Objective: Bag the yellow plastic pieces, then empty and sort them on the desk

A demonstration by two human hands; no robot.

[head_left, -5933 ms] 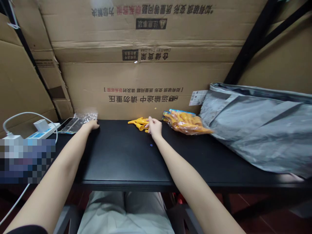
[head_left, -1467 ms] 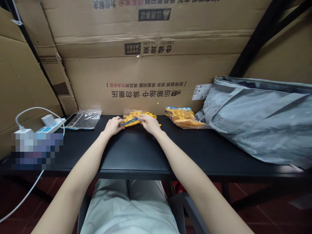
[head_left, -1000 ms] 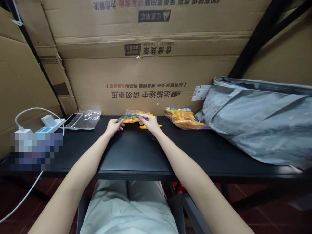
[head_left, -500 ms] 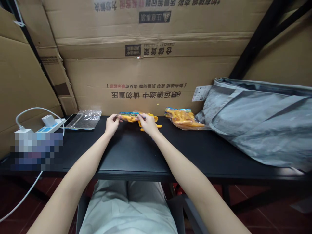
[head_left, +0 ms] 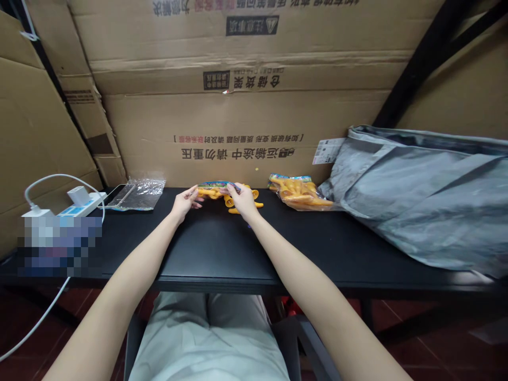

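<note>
Between my two hands is a clear plastic bag (head_left: pixel 212 191) with a blue-green printed top edge and orange-yellow plastic pieces inside. My left hand (head_left: pixel 186 203) pinches its left end between thumb and fingers. On the other side, my right hand (head_left: pixel 243 202) has its fingers closed on the right end of the printed edge. Loose orange-yellow pieces (head_left: pixel 238 210), some with round cup-like ends, lie on the black table (head_left: pixel 222 254) behind and beside my right hand, which partly hides them.
To the right lies another bag of orange-yellow pieces (head_left: pixel 299 193), beside a large grey fabric bag (head_left: pixel 413 196). A flat clear plastic wrapper (head_left: pixel 146 194) and a power strip (head_left: pixel 89 203) with a white cable are at left. Cardboard (head_left: pixel 238 116) stands along the back.
The bag in my hands has tilted, and its printed edge has shifted slightly right. My left fingers have moved a little right and spread somewhat below it.
</note>
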